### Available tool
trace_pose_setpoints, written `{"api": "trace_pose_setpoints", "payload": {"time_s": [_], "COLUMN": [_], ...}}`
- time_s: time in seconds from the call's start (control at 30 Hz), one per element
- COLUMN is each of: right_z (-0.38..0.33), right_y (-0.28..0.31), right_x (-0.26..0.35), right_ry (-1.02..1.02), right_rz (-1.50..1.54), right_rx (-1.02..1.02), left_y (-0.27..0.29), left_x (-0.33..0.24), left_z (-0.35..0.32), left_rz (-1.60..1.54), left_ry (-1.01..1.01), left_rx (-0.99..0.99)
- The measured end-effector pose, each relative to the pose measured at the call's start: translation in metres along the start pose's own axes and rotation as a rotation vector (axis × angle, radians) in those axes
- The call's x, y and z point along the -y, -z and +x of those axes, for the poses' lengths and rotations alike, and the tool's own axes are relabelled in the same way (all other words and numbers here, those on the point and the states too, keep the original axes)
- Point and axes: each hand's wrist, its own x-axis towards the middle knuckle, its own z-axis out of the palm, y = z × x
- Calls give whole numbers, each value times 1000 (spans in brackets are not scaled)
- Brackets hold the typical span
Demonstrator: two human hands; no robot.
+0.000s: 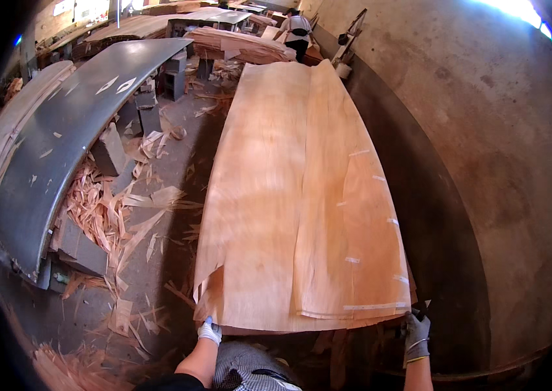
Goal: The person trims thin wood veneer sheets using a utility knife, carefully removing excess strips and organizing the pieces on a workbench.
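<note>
Checked grey clothing (250,365) on the person's lap or middle lies closest to view, at the lower edge. From the far left, a long, dark grey surface (67,156) runs away into the room, with a few pale flakes lying on it and grey blocks (107,151) under its right edge. Beside those blocks, thin wood scraps (93,202) heap up and spill over the floor (178,163).

Next comes the left hand (209,330), in a white glove, pinching the near left corner of the broad wood sheet (256,195) — just below a gap or tear in that edge. The sheet stretches from the person almost to the far end of the view, filling the middle. Along its right part lies a narrower wood piece (328,228), overlapping it, with short white strips (375,307) dotted over its right half and a longer one near its close edge. Beyond the far end, another person (297,29) stands.

At the near right corner, the right hand (417,331), in a grey glove, grasps the edge — something small and pointed shows by its fingers, too small to identify. Farthest right, a plain wall (497,130) curves upward.
</note>
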Motion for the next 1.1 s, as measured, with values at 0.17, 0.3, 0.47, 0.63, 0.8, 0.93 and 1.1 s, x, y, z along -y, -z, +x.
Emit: {"api": "trace_pose_setpoints", "payload": {"time_s": [0.17, 0.3, 0.47, 0.63, 0.8, 0.93, 1.1], "right_z": [77, 97, 147, 193, 187, 188, 198], "right_y": [-9, -42, -64, -38, -48, -46, -61], "right_x": [-68, -105, -195, -332, -342, -335, -268], "right_ry": [-67, -74, -140, 148, -63, 108, 79], "right_rz": [80, 154, 39, -205, -299, -174, -167], "right_rx": [31, 47, 146, 138, 78, -50, -32], "left_y": [-36, -69, -80, -87, -53, -41, -70], "left_x": [26, 48, 71, 59, 17, 21, 28], "left_z": [-8, -27, -51, -45, -12, 18, 23], "left_rz": [-83, -85, 73, 1, 51, -42, -41], "left_ry": [71, -123, -297, -157, -310, -263, -274], "left_rx": [180, 178, 205, 469, 363, 325, 250]}}
